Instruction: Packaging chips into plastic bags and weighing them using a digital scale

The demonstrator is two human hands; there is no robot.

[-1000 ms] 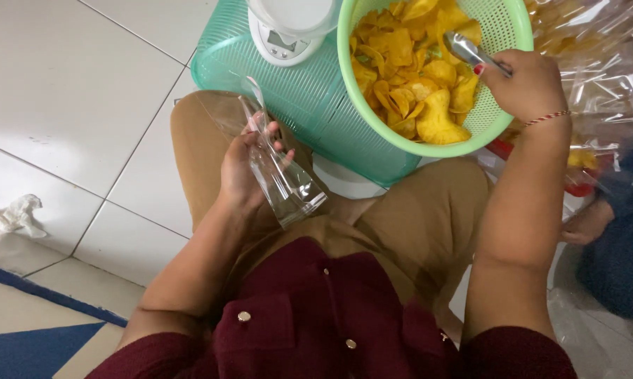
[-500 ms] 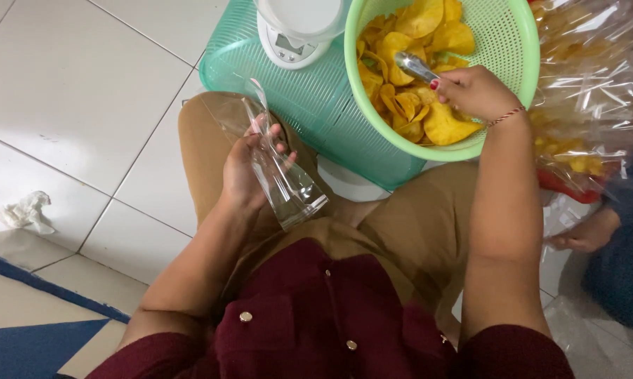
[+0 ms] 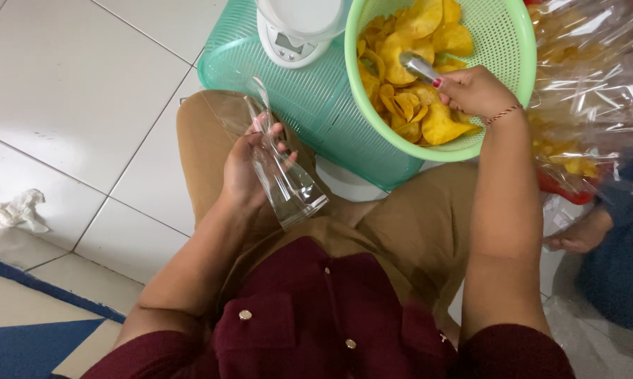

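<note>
Left hand (image 3: 242, 168) gripping clear bag (image 3: 281, 175) mouth-up, right hand (image 3: 474, 90) at two o'clock clutching scoop (image 3: 418, 67) among basket (image 3: 513, 42) chips (image 3: 407, 91), ready for filling.

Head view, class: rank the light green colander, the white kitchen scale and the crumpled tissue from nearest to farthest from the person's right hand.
1. Light green colander: right hand is inside it.
2. White kitchen scale: to the left, on the teal basket.
3. Crumpled tissue: far left, on the floor.
</note>
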